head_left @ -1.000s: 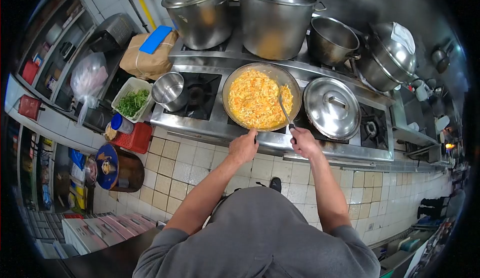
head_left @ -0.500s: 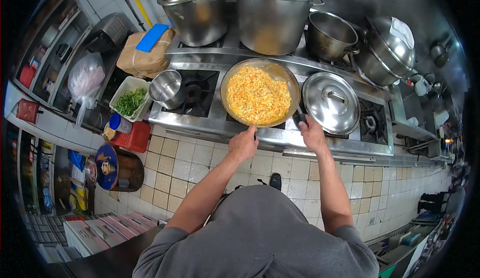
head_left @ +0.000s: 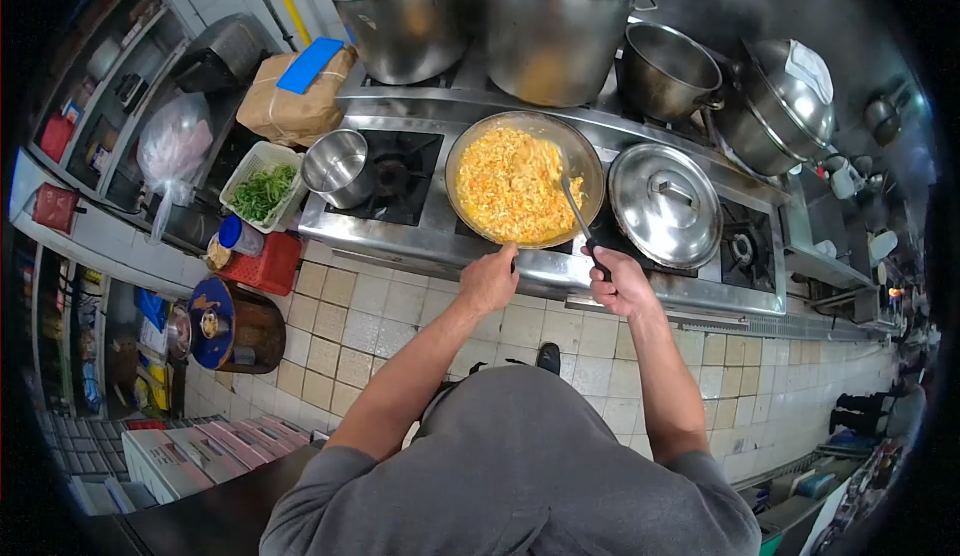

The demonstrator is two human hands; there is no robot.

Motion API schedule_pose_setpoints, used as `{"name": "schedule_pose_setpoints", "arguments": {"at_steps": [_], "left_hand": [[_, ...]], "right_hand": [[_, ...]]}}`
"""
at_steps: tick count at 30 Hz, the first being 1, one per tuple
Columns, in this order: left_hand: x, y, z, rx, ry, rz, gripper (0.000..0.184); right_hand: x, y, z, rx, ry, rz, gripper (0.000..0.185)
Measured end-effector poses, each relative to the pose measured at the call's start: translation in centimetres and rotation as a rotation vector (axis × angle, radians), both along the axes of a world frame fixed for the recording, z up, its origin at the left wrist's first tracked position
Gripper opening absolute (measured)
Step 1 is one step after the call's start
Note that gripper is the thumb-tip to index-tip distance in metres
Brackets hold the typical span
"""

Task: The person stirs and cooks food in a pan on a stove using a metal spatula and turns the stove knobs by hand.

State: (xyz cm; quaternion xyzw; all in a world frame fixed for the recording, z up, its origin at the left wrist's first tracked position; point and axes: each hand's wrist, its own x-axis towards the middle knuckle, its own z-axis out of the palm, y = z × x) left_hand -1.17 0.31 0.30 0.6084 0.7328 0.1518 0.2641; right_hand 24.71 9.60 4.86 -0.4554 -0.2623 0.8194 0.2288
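A wide round pan (head_left: 594,218) on the stove holds a yellow and orange chopped mixture (head_left: 510,186). My left hand (head_left: 488,281) is closed round the pan's handle at the near rim, and most of the handle is hidden by my fingers. My right hand (head_left: 624,283) grips the black handle of a metal spoon (head_left: 576,206). The spoon slants up and left into the pan, its head against the food at the right side. Just right of the pan lies a shiny metal lid (head_left: 665,218).
Two large lidded pots (head_left: 398,31) and an open pot (head_left: 665,76) stand behind. At left are a small saucepan (head_left: 338,171), a basket of greens (head_left: 264,191), a paper-wrapped package (head_left: 285,111) and a red crate (head_left: 272,264). A person in dark trousers (head_left: 860,414) stands far right.
Since half a second ago, the spoon's head has risen into view, having been low at the pan's right edge. The mixture has shifted. My left hand keeps its hold on the handle.
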Motion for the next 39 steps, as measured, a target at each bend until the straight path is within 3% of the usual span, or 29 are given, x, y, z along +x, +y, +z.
{"name": "schedule_pose_setpoints", "arguments": {"at_steps": [2, 5, 6, 8, 9, 11, 14, 15, 16, 18, 19, 20, 24, 30, 33, 36, 39], "left_hand": [[0.1, -0.1, 0.2, 0.004, 0.005, 0.002, 0.037], [0.0, 0.0, 0.2, 0.000, 0.011, 0.009, 0.037], [0.0, 0.1, 0.1, -0.010, 0.006, 0.018, 0.037], [-0.1, 0.1, 0.1, -0.006, 0.005, 0.017, 0.037], [-0.2, 0.0, 0.1, -0.004, 0.003, 0.020, 0.036], [-0.3, 0.0, 0.1, -0.006, 0.003, 0.026, 0.036], [-0.3, -0.1, 0.1, -0.004, 0.001, 0.025, 0.036], [-0.3, 0.0, 0.1, 0.000, 0.000, 0.024, 0.036], [-0.3, 0.0, 0.2, 0.001, -0.001, 0.025, 0.036], [-0.4, 0.1, 0.3, -0.021, 0.009, 0.024, 0.036], [-0.5, 0.1, 0.3, -0.019, 0.007, 0.027, 0.036], [-0.5, 0.1, 0.2, -0.020, -0.001, 0.022, 0.036], [-0.4, -0.1, 0.3, 0.006, -0.007, 0.024, 0.034], [-0.6, -0.1, 0.1, 0.033, -0.034, 0.025, 0.033], [-0.6, 0.0, 0.5, -0.003, -0.010, 0.020, 0.033], [-0.8, 0.2, -0.5, 0.031, -0.039, 0.014, 0.033], [-0.8, 0.2, -0.6, 0.026, -0.031, 0.013, 0.033]], "right_hand": [[0.3, -0.8, 1.1, 0.056, -0.014, 0.016, 0.022], [-0.5, -1.9, 2.1, 0.380, -0.290, 0.122, 0.024], [-0.7, -2.1, 2.0, 0.380, -0.290, 0.117, 0.024], [-1.2, -2.3, 1.9, 0.749, -0.556, 0.158, 0.026], [-1.0, -2.0, 1.6, 0.749, -0.555, 0.160, 0.026], [0.0, -0.9, 0.5, 1.043, -0.830, 0.138, 0.030], [1.3, 1.5, -1.6, 1.229, -1.011, 0.187, 0.033], [1.4, 1.9, -3.5, 1.304, -1.024, 0.086, 0.032], [2.2, 2.7, -6.9, 1.306, -1.025, 0.088, 0.032], [3.8, 3.7, -12.6, 1.060, -1.021, 0.362, 0.027], [0.2, -0.5, -5.2, 0.451, -0.726, 0.196, 0.018], [-1.1, -2.0, -4.3, 0.165, -0.408, 0.092, 0.018], [-2.2, -1.9, -3.1, -0.191, 0.100, -0.170, 0.007], [-0.4, -3.7, 0.9, -0.100, 0.055, -0.158, 0.007], [-0.8, -4.5, 1.6, -0.001, 0.086, -0.129, 0.016], [-2.4, -4.8, 2.4, 0.098, -0.020, -0.100, 0.028], [-3.0, -4.1, 0.9, 0.375, -0.326, 0.058, 0.054]]}}
